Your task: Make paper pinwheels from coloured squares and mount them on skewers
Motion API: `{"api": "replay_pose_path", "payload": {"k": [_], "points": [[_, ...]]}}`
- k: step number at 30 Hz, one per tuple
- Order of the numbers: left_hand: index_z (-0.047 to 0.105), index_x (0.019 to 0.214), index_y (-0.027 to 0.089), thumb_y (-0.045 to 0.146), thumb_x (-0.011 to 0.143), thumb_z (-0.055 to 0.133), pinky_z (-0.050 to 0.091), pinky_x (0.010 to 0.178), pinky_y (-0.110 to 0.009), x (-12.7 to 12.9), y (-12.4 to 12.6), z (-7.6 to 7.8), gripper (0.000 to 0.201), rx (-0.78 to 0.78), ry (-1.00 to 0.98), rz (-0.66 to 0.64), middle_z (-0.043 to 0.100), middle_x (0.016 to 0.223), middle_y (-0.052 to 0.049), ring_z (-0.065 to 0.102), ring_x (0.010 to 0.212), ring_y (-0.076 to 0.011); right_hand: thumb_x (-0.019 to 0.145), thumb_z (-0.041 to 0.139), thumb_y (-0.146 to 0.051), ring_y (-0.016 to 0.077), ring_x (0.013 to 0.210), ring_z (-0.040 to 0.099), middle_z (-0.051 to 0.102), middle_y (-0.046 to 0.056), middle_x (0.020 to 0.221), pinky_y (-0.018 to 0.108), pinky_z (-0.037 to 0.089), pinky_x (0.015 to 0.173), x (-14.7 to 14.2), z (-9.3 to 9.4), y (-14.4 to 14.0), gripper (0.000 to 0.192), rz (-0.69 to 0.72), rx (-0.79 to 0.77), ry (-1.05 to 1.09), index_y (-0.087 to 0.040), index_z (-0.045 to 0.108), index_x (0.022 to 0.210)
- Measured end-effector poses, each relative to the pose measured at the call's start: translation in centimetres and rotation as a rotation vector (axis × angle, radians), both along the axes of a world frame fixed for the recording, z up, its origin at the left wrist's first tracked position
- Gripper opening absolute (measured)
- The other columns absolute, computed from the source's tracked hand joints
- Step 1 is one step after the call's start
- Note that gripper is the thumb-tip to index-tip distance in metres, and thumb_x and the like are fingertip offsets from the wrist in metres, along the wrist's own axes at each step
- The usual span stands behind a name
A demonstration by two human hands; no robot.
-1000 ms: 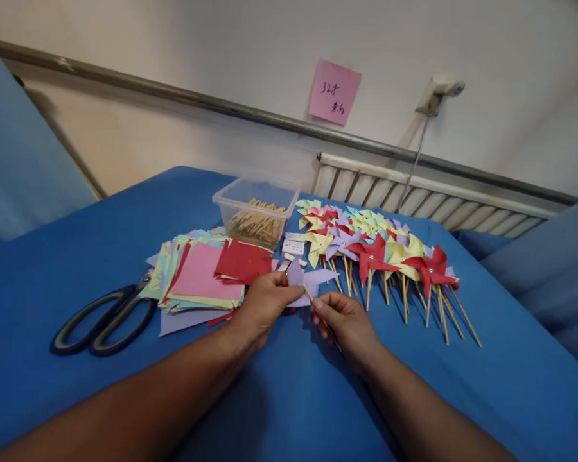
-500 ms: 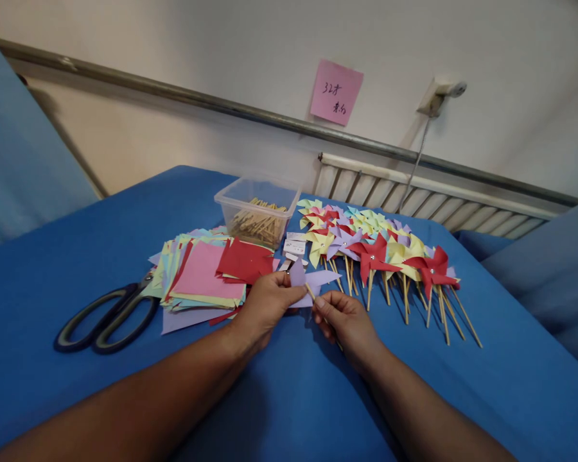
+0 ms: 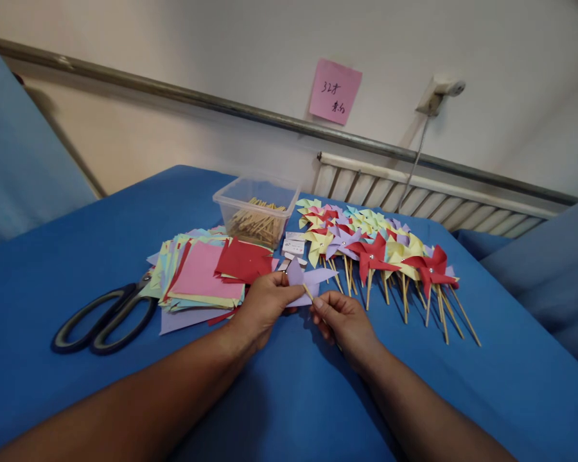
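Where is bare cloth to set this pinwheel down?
Bare blue cloth lies in front of both hands, and left of the scissors. Crowded: paper squares, stick box and finished pinwheels fill the far middle.

Folded lilac paper pinwheel (image 3: 308, 280) w/ thin wooden stick (image 3: 309, 294) at its back, held just above blue-covered table, center-front.

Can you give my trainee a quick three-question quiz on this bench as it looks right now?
1. True or false: the scissors lie to the right of the finished pinwheels.
2. What does the clear tub hold?
3. What does the left hand pinch? A) red square B) purple pinwheel C) scissors

Key:
1. False; they lie left of the paper stack.
2. Wooden sticks.
3. B; the right hand pinches its stick.
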State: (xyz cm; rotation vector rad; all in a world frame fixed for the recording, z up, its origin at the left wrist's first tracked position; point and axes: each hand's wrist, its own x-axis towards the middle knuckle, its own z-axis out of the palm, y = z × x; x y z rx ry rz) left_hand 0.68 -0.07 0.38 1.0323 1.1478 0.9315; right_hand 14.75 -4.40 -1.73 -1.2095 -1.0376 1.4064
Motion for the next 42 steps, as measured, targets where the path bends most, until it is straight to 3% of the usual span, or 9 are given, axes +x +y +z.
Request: {"api": "replay_pose_path", "payload": {"k": [21, 42], "points": [[0.061, 0.067, 0.014, 0.027, 0.055, 0.075, 0.038, 0.049, -0.024, 0.01, 0.06, 0.01, 0.022, -0.031, -0.017, 0.013, 0.06, 0.058, 0.001, 0.054, 0.052, -0.0127, 0.067, 0.07, -0.058, 0.0034, 0.03, 0.032, 0.046, -0.008, 0.042, 0.017, 0.022, 0.03, -0.21, 0.46, -0.1, 0.044, -0.022, 0.003, -0.011, -0.017, 0.054, 0.061], [0.062, 0.067, 0.013, 0.028, 0.06, 0.074, 0.034, 0.049, -0.024, 0.0, -0.15, 0.19, 0.021, -0.041, -0.037, 0.003, 0.06, 0.056, 0.001, 0.048, 0.049, -0.0104, 0.074, 0.066, -0.053, 0.0032, 0.032, 0.033, 0.05, -0.007, 0.051, 0.017, 0.02, 0.031, 0.32, 0.33, -0.12, 0.038, 0.059, -0.06, 0.096, -0.015, 0.059, 0.071]]}}
